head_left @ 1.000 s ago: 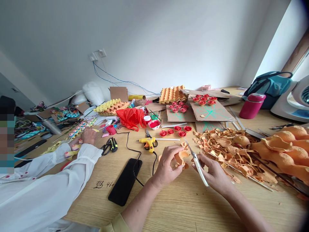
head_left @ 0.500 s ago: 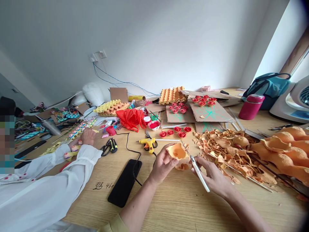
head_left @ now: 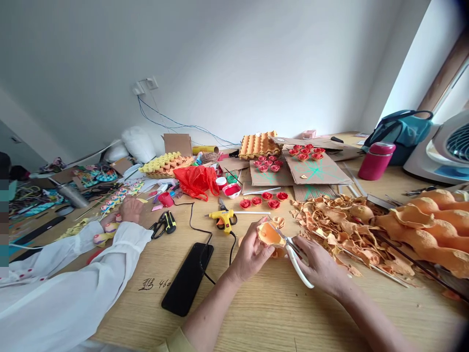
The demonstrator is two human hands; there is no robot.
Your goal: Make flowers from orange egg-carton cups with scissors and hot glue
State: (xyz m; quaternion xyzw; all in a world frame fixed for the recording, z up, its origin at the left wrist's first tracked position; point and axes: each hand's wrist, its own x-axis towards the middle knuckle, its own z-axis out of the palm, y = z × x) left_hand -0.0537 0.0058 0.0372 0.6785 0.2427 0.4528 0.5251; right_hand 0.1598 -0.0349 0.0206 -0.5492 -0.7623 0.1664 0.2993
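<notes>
In my left hand [head_left: 251,255] is an orange egg-carton cup [head_left: 270,234], pinched by its side with the hollow facing me. My right hand [head_left: 315,264] grips white-handled scissors [head_left: 298,268], whose blades meet the cup's right rim. Behind and below the cup, other orange cut cups [head_left: 279,222] lie on the table, partly hidden by it and by my fingers. Right of my right hand spreads a heap of orange carton scraps [head_left: 331,225]. Beyond my hands, several red-painted paper roses [head_left: 273,204] sit on the table.
A yellow glue gun [head_left: 226,218] and a black phone [head_left: 186,278] lie left of my hands, joined by nearby cable. Orange egg trays [head_left: 436,220] stand at right. Cardboard sheets [head_left: 317,171] hold more roses. At left, a co-worker's white sleeve [head_left: 120,259] reaches across the table.
The scissors have gone from looking closed to having their handles spread, with the blades now at the cup's rim. The cup has tilted and turned slightly in my left hand.
</notes>
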